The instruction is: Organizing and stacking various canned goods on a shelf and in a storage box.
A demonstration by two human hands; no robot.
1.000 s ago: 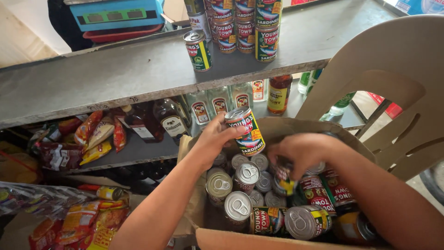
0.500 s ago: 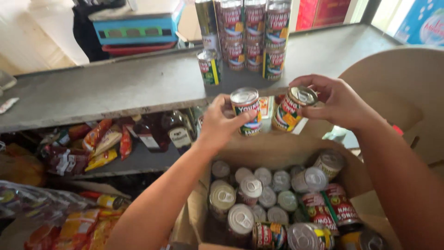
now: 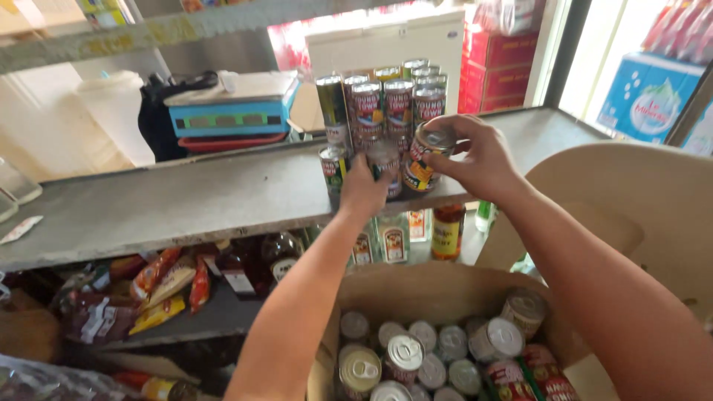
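Left hand [image 3: 362, 186] wrapped one can [image 3: 384, 165], right hand [image 3: 475, 152] pinched a tilted can [image 3: 425, 154]; both at the shelf [image 3: 186, 200] edge, six o'clock of the stacked cans [image 3: 386, 100], extending the row.

A blue weighing scale [image 3: 234, 111], bottles [image 3: 394, 238], perhaps snack packets [image 3: 160, 286].

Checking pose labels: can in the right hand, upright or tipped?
Tipped. The can in the right hand leans, silver lid angled toward the camera, base near the grey shelf.
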